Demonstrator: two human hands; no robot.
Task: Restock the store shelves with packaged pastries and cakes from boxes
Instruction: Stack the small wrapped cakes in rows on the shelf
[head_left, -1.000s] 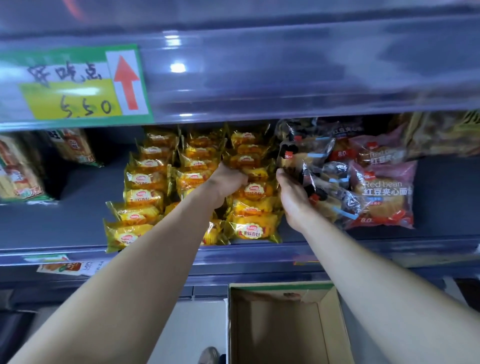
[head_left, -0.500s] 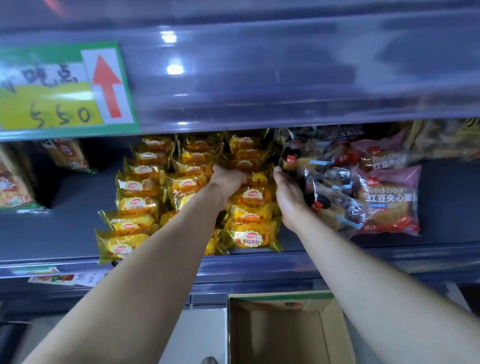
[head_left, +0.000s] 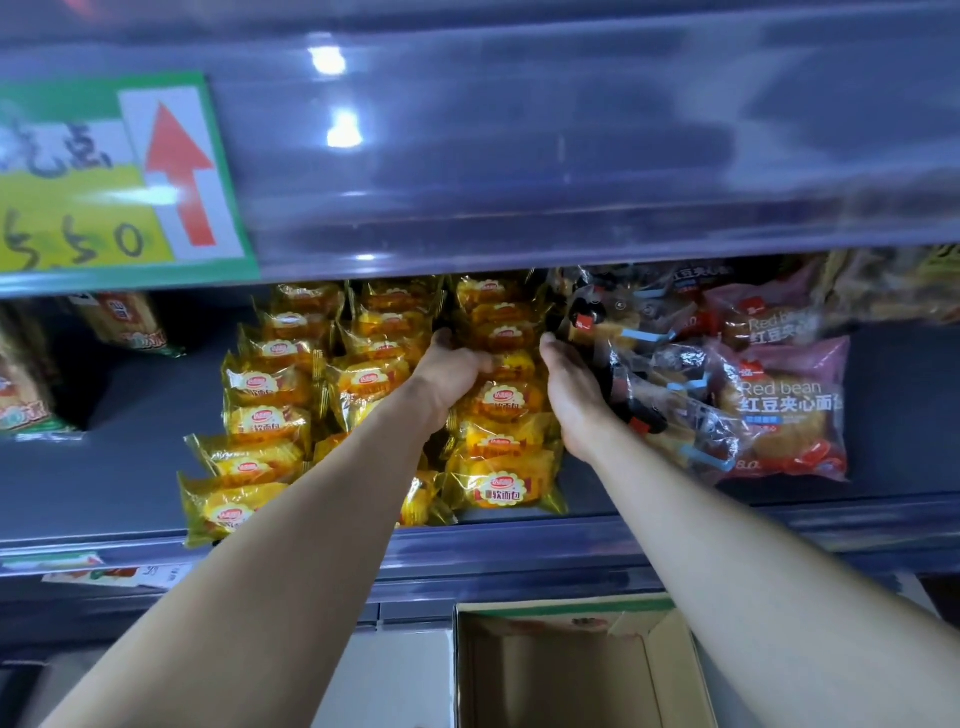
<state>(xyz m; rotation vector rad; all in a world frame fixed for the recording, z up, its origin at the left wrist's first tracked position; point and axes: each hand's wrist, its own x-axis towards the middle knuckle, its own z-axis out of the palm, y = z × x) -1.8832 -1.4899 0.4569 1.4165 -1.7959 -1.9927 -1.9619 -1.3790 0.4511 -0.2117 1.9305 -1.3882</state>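
Observation:
Yellow packaged soft pastries (head_left: 498, 488) lie in three rows on the dark middle shelf (head_left: 119, 467). My left hand (head_left: 452, 366) reaches deep between the middle and right rows, its fingers curled over a yellow pack (head_left: 511, 364) in the right row. On that row's right side, my right hand (head_left: 571, 400) presses with straight fingers, between the yellow packs and the clear-wrapped buns (head_left: 670, 379). Both fingertips are hidden among the packs.
Pink red bean bread packs (head_left: 784, 410) lie right of the clear ones. Orange and green packs (head_left: 124, 322) sit at the far left. A green price sign (head_left: 104, 176) hangs on the upper shelf edge. Below stands an open cardboard box (head_left: 670, 670) with nothing visible in it.
Both hands stay on the right-hand row of yellow packs and have slid slightly deeper into the shelf. The view has shifted a little to the right.

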